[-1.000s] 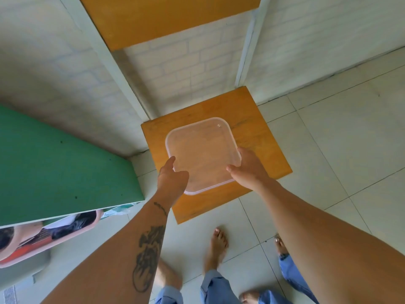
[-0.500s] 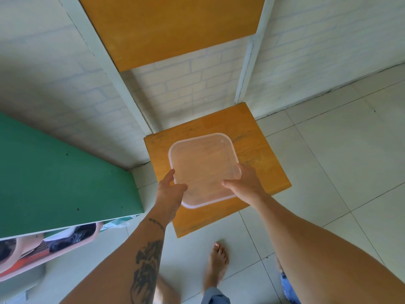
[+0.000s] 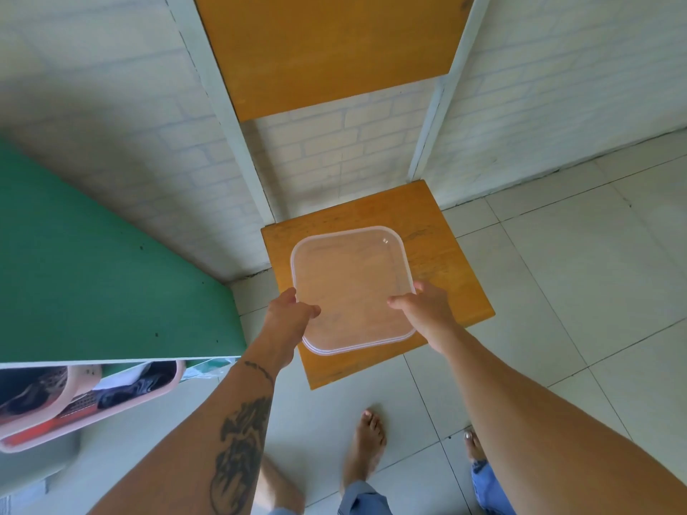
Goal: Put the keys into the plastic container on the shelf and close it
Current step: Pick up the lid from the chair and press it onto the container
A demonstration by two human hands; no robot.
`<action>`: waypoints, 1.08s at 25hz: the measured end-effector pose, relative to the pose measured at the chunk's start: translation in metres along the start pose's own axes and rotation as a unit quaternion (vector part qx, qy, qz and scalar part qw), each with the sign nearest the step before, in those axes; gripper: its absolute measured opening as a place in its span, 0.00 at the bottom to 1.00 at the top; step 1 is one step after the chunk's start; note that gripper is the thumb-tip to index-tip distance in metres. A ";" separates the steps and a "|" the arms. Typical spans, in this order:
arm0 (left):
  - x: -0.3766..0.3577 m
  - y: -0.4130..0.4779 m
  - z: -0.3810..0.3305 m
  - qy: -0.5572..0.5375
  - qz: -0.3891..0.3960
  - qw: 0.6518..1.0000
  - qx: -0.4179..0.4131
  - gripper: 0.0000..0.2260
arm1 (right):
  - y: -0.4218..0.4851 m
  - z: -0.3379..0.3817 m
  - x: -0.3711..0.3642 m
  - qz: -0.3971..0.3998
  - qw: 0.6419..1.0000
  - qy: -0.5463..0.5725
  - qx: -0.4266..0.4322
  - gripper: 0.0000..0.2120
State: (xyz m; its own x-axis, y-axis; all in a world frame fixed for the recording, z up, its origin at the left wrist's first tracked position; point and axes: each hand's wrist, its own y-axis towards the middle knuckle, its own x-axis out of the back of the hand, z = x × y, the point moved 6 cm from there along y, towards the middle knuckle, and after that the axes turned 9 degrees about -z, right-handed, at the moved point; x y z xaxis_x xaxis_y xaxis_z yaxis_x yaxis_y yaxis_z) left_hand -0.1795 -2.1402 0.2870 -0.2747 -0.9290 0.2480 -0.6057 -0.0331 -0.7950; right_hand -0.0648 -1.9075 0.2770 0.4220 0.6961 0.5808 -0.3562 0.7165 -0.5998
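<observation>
Head view: two bare forearms reach forward and down from the bottom edge, the left one tattooed, above bare feet (image 3: 366,446) on the pale tiled floor (image 3: 580,291). The left hand (image 3: 288,317) grips the near left edge of a clear plastic lid (image 3: 351,288), thumb lying on top and pointing right, the fingers hidden underneath. The right hand (image 3: 427,310) grips the near right edge in the same way, thumb on top pointing left, wrist bent slightly inward. The lid is held roughly level between them, above the lower orange shelf (image 3: 446,262), whose wood shows through the plastic; whether a container sits beneath it cannot be told, and no keys are visible. To the left stands a green cabinet (image 3: 93,273). Farther back, white posts rise along the white brick wall (image 3: 342,150) to an upper orange shelf (image 3: 327,46).
</observation>
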 end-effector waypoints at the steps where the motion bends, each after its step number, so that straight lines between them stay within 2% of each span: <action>1: 0.005 -0.005 -0.006 -0.013 0.003 1.000 -0.009 0.19 | -0.007 0.009 0.006 -0.014 1.000 -0.006 0.022 0.37; 4: 0.027 -0.034 -0.036 -0.046 -0.006 0.998 -0.044 0.30 | -0.037 0.042 0.031 -0.038 0.996 -0.016 0.084 0.33; 9: 0.074 -0.109 -0.104 -0.053 -0.030 0.986 -0.155 0.28 | -0.107 0.109 0.082 -0.045 0.983 0.039 0.175 0.26; 13: 0.119 -0.178 -0.154 -0.029 -0.100 0.956 -0.274 0.25 | -0.163 0.164 0.122 -0.070 0.963 0.055 0.255 0.23; 16: 0.151 -0.216 -0.174 -0.035 -0.134 0.935 -0.327 0.24 | -0.195 0.198 0.138 -0.078 0.947 0.064 0.306 0.19; 22: 0.231 -0.269 -0.199 -0.054 -0.184 0.904 -0.382 0.24 | -0.259 0.263 0.131 -0.055 0.913 0.061 0.400 0.19; 27: 0.312 -0.291 -0.203 -0.078 -0.235 0.885 -0.394 0.24 | -0.311 0.317 0.092 -0.011 0.886 0.066 0.459 0.17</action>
State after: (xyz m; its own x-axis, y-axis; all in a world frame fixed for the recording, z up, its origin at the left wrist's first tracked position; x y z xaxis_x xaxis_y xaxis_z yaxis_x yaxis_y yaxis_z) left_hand -0.2403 -2.3456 0.7080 0.2151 -0.9227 0.3201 -0.9754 -0.2191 0.0238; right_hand -0.1797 -2.0515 0.6919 0.5100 0.7132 0.4808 -0.8487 0.5083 0.1461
